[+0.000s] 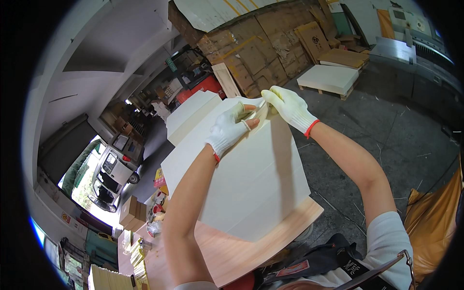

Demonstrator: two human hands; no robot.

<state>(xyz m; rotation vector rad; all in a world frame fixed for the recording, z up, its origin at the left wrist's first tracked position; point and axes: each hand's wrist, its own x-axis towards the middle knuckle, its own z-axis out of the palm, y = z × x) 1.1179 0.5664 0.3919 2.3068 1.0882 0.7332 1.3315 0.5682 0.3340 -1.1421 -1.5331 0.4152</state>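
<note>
A large stack of white sheets [241, 188] stands on a wooden table in front of me. Both my hands are at its far edge, in white knitted gloves with red cuffs. My right hand [290, 107] pinches the raised corner of some sheets. My left hand [229, 124] has its thumb and a finger bare at the tips, curled at the lifted sheet edges [261, 117], which bend up between the two hands. How many sheets are lifted I cannot tell. Another white stack [192, 114] adjoins on the far left.
The wooden tabletop [227, 263] shows along the near side. Small cardboard boxes [133, 212] and clutter lie at left. Beyond are stacked brown cardboard [261, 48], a palletised white stack [328, 79] and a parked van [116, 166]. Orange cloth [432, 212] hangs at right; scraps litter the floor.
</note>
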